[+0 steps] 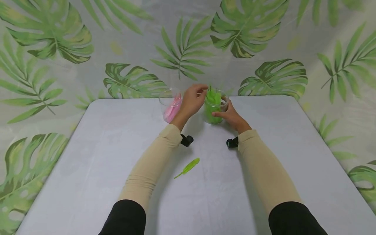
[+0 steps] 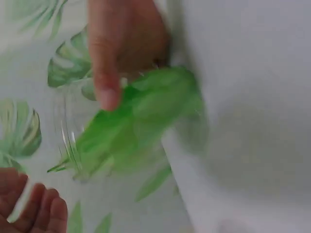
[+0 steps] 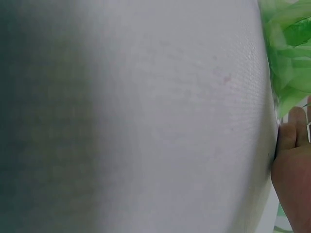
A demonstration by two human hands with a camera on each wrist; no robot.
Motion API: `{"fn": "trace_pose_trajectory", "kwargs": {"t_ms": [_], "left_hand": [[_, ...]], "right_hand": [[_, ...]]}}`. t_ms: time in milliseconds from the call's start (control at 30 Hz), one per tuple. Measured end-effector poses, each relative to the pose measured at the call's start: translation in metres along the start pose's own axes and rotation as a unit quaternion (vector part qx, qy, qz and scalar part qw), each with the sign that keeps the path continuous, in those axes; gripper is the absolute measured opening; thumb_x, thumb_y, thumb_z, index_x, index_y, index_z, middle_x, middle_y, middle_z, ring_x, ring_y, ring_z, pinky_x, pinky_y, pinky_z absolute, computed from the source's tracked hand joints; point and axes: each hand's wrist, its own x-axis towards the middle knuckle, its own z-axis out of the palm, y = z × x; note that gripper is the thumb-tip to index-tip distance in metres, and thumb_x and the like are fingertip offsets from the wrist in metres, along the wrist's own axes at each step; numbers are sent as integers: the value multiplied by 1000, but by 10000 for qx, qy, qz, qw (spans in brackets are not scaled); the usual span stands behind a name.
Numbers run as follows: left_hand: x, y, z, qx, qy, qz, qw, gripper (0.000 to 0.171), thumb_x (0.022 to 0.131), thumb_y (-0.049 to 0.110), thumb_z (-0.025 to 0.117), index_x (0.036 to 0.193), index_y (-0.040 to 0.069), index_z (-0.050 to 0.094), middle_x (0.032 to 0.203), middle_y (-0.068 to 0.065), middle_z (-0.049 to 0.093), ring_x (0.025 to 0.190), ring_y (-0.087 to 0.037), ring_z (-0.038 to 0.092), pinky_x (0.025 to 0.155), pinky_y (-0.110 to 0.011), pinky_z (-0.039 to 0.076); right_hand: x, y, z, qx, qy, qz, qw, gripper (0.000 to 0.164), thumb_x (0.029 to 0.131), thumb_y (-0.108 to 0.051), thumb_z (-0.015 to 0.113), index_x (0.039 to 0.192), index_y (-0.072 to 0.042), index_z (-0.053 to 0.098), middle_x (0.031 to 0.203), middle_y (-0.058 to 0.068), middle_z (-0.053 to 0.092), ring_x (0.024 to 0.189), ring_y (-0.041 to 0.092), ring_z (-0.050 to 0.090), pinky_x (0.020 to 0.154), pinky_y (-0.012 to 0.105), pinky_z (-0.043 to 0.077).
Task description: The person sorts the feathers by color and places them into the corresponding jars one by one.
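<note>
A clear jar packed with green feathers stands near the table's far edge. My right hand grips it from the right side, thumb across the front. Beside the jar's mouth, my left hand hovers on the left with its fingers loosely bent. The left wrist view shows that left hand just off the rim, with nothing between the fingers. There the jar and feathers are blurred. On the table nearer to me lies a single green feather.
To the left stands a second clear jar with pink feathers in it, partly covered by my left wrist. A white cloth covers the table. Behind its far edge hangs a leaf-print curtain.
</note>
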Motion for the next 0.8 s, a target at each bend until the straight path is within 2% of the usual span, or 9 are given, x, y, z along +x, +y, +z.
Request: {"fn": "trace_pose_trajectory", "kwargs": {"t_ms": [67, 100, 133, 200, 300, 367, 500, 633, 800], "left_hand": [[-13, -2, -10, 509, -273, 810, 9950, 23, 99, 10, 57, 115, 5, 72, 120, -10, 68, 114, -25, 63, 98, -34, 52], [-21, -3, -15, 808, -474, 1209, 9882, 20, 98, 8, 58, 111, 5, 73, 117, -10, 69, 112, -25, 63, 98, -35, 52], [-29, -5, -19, 1084, -718, 1586, 9787, 17, 96, 6, 60, 106, 5, 74, 113, -10, 70, 110, -25, 64, 97, -35, 51], [-45, -10, -27, 1514, -1280, 2224, 9546, 14, 95, 5, 62, 101, 6, 75, 108, -8, 71, 107, -24, 64, 97, -36, 51], [-70, -17, -38, 1819, -2124, 2722, 9207, 12, 93, 5, 66, 97, 9, 76, 106, -4, 71, 104, -21, 65, 96, -33, 51], [-84, -22, -44, 1824, -2533, 2789, 9082, 11, 92, 6, 67, 96, 10, 76, 104, -2, 71, 103, -19, 64, 94, -32, 52], [-107, -31, -56, 1718, -3130, 2549, 8986, 11, 92, 8, 68, 95, 12, 77, 103, 2, 71, 103, -16, 63, 93, -32, 52], [-125, -37, -59, 1769, -3630, 2068, 8912, 9, 91, 16, 69, 93, 16, 78, 95, 6, 70, 94, -13, 64, 86, -28, 52], [-147, -44, -52, 2291, -3980, 1443, 8765, 9, 86, 32, 74, 87, 23, 76, 82, 11, 62, 78, -6, 55, 70, -21, 45]], "right_hand": [[1, -1, 0, -37, -15, -23, 10000, 102, 89, -27, 73, 159, -26, -1, 167, 12, 6, 155, 29, 9, 126, 51, 12], [1, -2, 0, -44, -4, -39, 10000, 102, 89, -27, 74, 159, -26, -1, 167, 12, 7, 155, 29, 10, 126, 51, 12], [2, -3, 0, -87, -2, -51, 9999, 102, 89, -28, 73, 159, -26, -2, 167, 12, 6, 155, 29, 9, 126, 51, 11], [3, -5, -1, -130, 33, -67, 9999, 102, 90, -28, 73, 159, -26, -2, 167, 13, 6, 155, 30, 9, 126, 51, 12], [3, -7, -2, -134, 84, -21, 9999, 102, 89, -27, 74, 159, -27, -2, 167, 14, 6, 155, 30, 8, 126, 50, 11], [3, -8, -3, -131, 90, 36, 9999, 103, 89, -27, 74, 159, -26, -2, 167, 14, 4, 155, 29, 6, 126, 50, 10], [-2, -15, -3, -15, -17, 163, 9999, 104, 90, -22, 73, 159, -25, -4, 167, 16, -2, 156, 30, 1, 127, 50, 7], [-11, -23, 0, 96, -123, 237, 9996, 103, 90, -18, 71, 159, -21, -5, 167, 17, -2, 156, 32, 2, 127, 50, 7], [-15, -23, 3, 140, -174, 195, 9996, 102, 90, -16, 71, 159, -20, -4, 166, 17, 2, 155, 31, 6, 127, 49, 9]]}}
